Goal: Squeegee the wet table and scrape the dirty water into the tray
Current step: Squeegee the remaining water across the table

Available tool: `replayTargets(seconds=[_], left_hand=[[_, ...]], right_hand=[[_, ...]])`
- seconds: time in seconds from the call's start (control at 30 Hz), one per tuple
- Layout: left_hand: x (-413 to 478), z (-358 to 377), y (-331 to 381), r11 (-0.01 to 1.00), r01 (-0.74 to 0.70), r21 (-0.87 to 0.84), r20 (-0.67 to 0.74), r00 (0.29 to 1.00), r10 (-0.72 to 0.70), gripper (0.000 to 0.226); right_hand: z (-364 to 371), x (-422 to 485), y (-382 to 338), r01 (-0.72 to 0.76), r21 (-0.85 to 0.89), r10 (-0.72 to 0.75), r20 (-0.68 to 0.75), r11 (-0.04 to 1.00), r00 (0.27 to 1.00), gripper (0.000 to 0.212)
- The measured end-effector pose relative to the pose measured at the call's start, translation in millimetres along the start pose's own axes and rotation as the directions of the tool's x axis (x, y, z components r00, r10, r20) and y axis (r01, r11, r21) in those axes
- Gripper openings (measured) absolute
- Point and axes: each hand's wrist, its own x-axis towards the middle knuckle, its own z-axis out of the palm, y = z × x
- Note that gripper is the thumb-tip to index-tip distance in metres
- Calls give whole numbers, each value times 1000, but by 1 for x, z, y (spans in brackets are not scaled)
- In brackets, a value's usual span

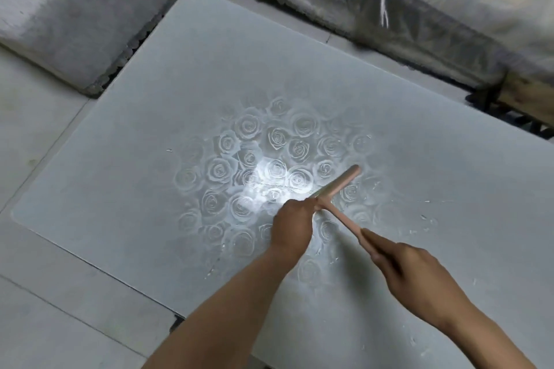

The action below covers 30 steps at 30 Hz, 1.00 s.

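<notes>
Looking down past a grey cloth-covered cushion [75, 15] at far left, I see the pale, glossy surface [144, 117] with its rose pattern. My left hand [292, 226] curls over the head of the pink T-shaped squeegee [338, 187], which rests mid-surface among water streaks. My right hand [410, 269] wraps its fingers [378, 246] round the handle. Plastic-sheeted furniture [404, 0] lines the far right.

One squeegee [340, 184], one table [180, 69], two hands, left hand [292, 226] and right hand [410, 271], two covered furnishings [75, 9] [419, 3]
</notes>
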Motion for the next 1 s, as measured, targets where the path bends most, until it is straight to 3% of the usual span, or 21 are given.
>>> replayTargets(seconds=[0.07, 0.17, 0.3, 0.5, 0.67, 0.8, 0.93, 1.0], left_hand=[[0, -16, -6, 997, -13, -81, 16, 1000, 14, 32], [-5, -55, -42, 989, -28, -145, -77, 997, 17, 28], [-49, -103, -130, 999, 27, -29, -207, 978, -32, 29], [-100, -94, -207, 977, 195, 86, -189, 966, -176, 23], [-99, -61, -158, 988, 150, 33, -221, 965, -139, 35], [-94, -21, -90, 992, 101, -69, -197, 974, -113, 29], [-79, 10, -30, 992, 118, -33, -117, 986, -122, 33], [-80, 11, -26, 987, 148, -61, -95, 984, -153, 32]], right_hand=[[-2, -2, -12, 53, -38, -55, -43, 998, 998, 42], [0, 8, -49, 195, -26, -197, -99, 980, 975, 44], [34, 33, -125, 346, -21, -347, -14, 938, 938, 42], [91, 34, -179, 437, -56, -428, 125, 898, 895, 38], [84, 17, -127, 352, -23, -348, 111, 936, 931, 43], [57, -12, -60, 302, -50, -297, 91, 952, 951, 54], [32, -24, -7, 215, -102, -209, 71, 971, 975, 45], [27, -31, -7, 244, -124, -235, 85, 962, 968, 44]])
